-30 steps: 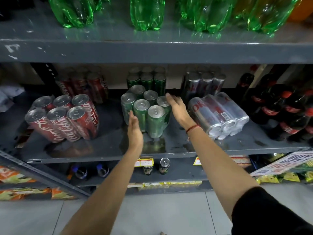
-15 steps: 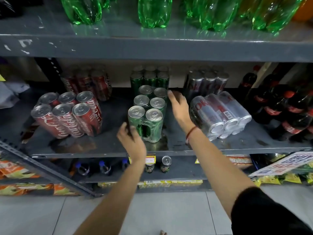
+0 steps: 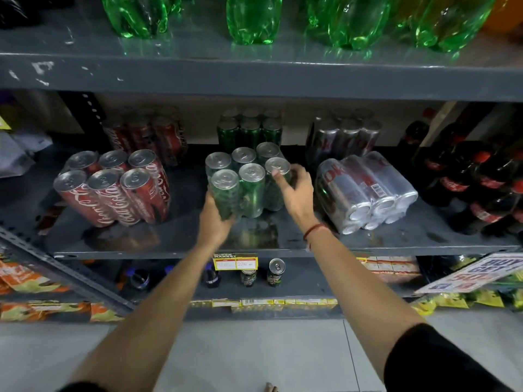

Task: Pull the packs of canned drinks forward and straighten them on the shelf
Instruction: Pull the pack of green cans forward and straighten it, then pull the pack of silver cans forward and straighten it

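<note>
A shrink-wrapped pack of green cans [image 3: 249, 182] stands upright in the middle of the grey shelf [image 3: 169, 244]. My left hand [image 3: 216, 222] grips its front left can low down. My right hand [image 3: 297, 193] wraps the front right can near the top. A red cola pack [image 3: 113, 188] stands tilted at the left. A silver can pack [image 3: 365, 190] lies on its side at the right. Further packs of red [image 3: 147, 137], green [image 3: 250, 128] and silver cans [image 3: 345, 134] stand at the back of the shelf.
Dark cola bottles [image 3: 475, 179] crowd the shelf's right end. Green bottles [image 3: 254, 18] stand on the shelf above. Two loose cans [image 3: 276, 273] and a yellow price tag [image 3: 235, 261] sit below the front edge. A promo sign [image 3: 475, 273] juts out at the lower right.
The green pack has turned so its long side faces front. My left hand rose from the shelf edge onto the front left can; my right hand came round to the front right can.
</note>
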